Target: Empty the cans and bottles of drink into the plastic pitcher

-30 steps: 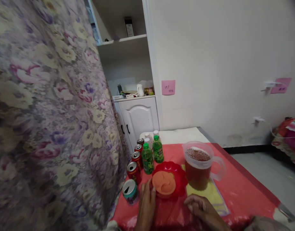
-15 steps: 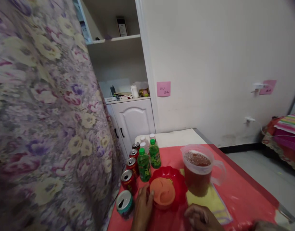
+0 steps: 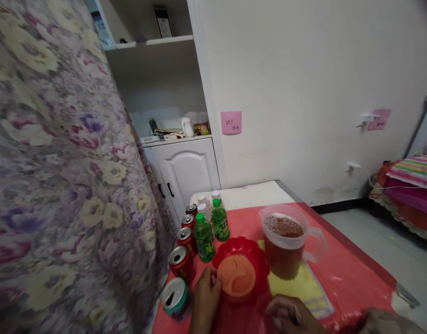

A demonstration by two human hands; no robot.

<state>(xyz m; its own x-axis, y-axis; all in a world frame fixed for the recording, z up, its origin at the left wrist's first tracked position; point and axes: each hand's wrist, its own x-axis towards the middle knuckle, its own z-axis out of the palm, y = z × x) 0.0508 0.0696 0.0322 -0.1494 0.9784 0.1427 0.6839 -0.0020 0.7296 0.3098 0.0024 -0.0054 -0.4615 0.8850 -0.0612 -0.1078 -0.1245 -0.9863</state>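
A round orange dish (image 3: 236,276) with curved ridges on its top sits in the red scalloped plate (image 3: 260,260). At its left edge is my left hand (image 3: 207,294), thumb on the orange rim and fingers bent beside it. My right hand (image 3: 291,314) rests just right of the plate, low in the view. Its fingers are curled inward, and nothing shows in them. Behind it stands a clear plastic jug (image 3: 286,241) of reddish-brown drink with foam on top, on a yellow cloth (image 3: 296,290).
Left of the plate stand green-capped bottles (image 3: 204,239), red cans (image 3: 181,263) and a teal-and-silver can (image 3: 175,297). White-capped bottles are behind them. A red cover (image 3: 352,264) lies on the table. A floral curtain (image 3: 70,162) hangs close on the left. A blurred body part shows bottom right.
The whole scene has shifted slightly left and up as my head turned. My left hand stays at the orange dish, and my right hand keeps nearly the same place and curl.
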